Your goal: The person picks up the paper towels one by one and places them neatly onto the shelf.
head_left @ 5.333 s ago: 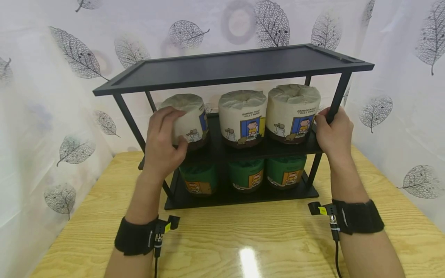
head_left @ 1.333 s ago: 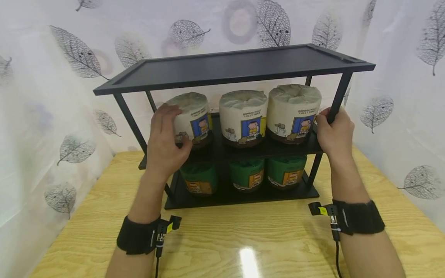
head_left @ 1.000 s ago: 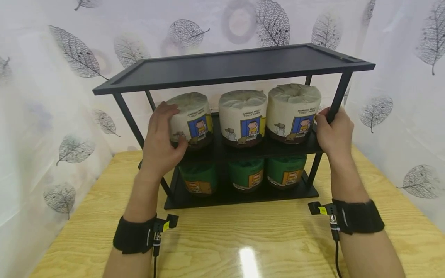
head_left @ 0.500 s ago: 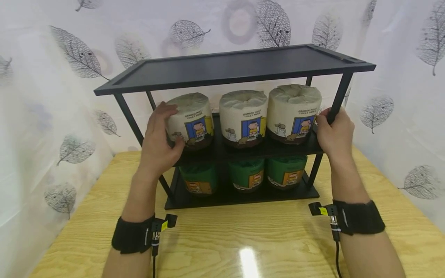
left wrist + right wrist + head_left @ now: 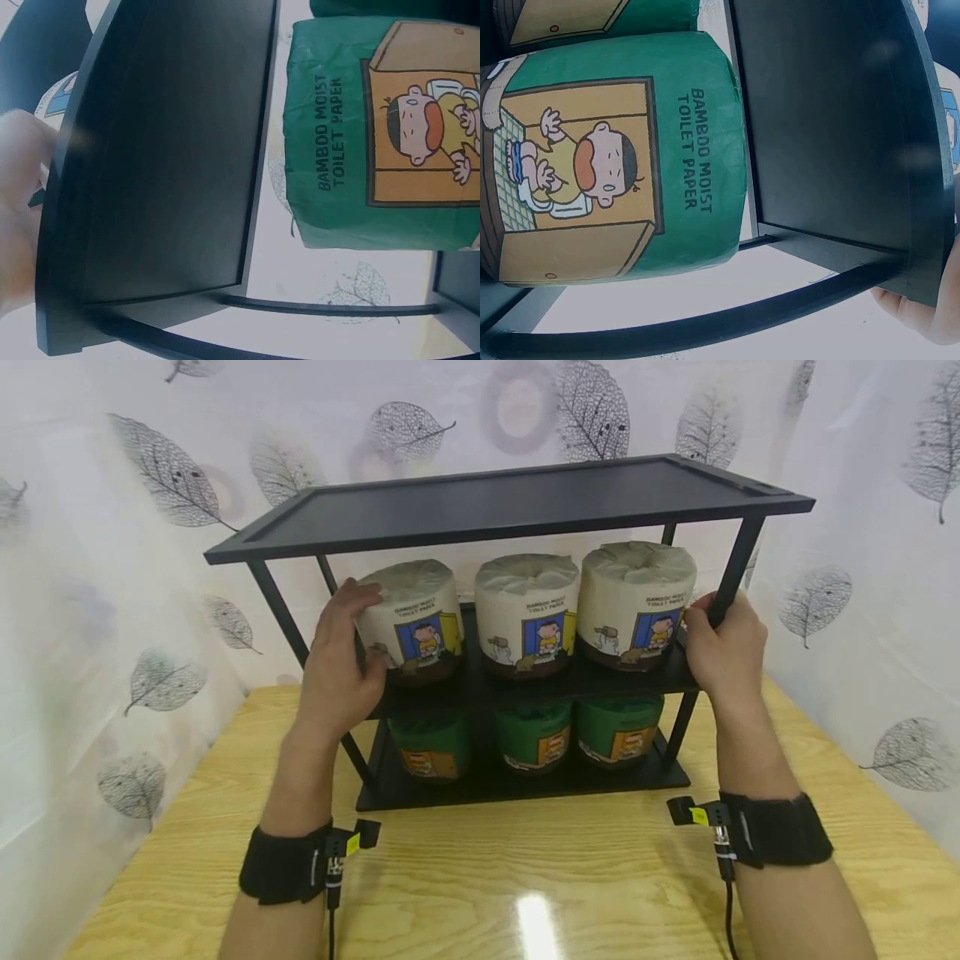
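Observation:
My left hand (image 5: 337, 668) grips the left side of a white toilet roll (image 5: 420, 597) on the middle tier of a black shelf (image 5: 510, 503). Thumb low at its front, the other fingers by its upper left edge. The roll's lettering and blue-door picture face forward. Two more white rolls, a middle roll (image 5: 517, 602) and a right roll (image 5: 633, 593), stand beside it with similar prints. My right hand (image 5: 726, 652) holds the shelf's front right post (image 5: 738, 560), thumb against the right roll's side; in the right wrist view its fingers (image 5: 911, 311) show below the shelf board.
Below, several green toilet rolls (image 5: 431, 747) stand on the bottom tier; one green roll (image 5: 330, 135) fills the right of the left wrist view. The shelf stands on a wood-grain table (image 5: 450, 868) before a leaf-patterned curtain (image 5: 315, 435). A cable (image 5: 727, 902) trails from each wrist camera.
The left white roll has turned, its print swinging leftward to face front and its lettering coming into view. My left hand has shifted slightly left. The right hand has stayed on the post.

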`<state>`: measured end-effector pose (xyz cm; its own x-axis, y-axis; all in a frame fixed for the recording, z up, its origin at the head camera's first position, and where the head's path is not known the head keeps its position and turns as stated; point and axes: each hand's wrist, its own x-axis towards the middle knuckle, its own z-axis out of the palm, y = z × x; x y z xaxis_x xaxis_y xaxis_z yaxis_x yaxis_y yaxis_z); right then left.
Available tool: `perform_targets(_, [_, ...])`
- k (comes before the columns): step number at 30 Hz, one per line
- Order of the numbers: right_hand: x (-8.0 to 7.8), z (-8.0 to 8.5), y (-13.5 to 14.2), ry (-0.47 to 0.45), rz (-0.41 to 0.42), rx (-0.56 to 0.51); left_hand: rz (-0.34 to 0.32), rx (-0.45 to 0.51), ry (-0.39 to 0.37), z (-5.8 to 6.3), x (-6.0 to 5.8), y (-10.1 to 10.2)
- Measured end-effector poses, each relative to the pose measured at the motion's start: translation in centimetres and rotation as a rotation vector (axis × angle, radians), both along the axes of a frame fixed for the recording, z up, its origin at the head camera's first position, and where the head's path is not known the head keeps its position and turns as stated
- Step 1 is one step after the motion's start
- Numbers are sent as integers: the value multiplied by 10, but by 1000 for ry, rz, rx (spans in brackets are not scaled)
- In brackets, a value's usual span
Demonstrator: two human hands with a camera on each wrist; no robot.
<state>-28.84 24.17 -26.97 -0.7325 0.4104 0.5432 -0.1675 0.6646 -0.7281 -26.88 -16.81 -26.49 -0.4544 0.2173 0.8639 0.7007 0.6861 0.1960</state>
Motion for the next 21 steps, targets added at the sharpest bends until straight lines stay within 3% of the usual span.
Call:
perform_targets(11, [2, 0, -1, 14, 6, 2, -26, -39, 13, 0, -1, -1])
perform_targets(21, [2, 0, -1, 12, 7, -1, -3, -21, 8, 0, -1, 0])
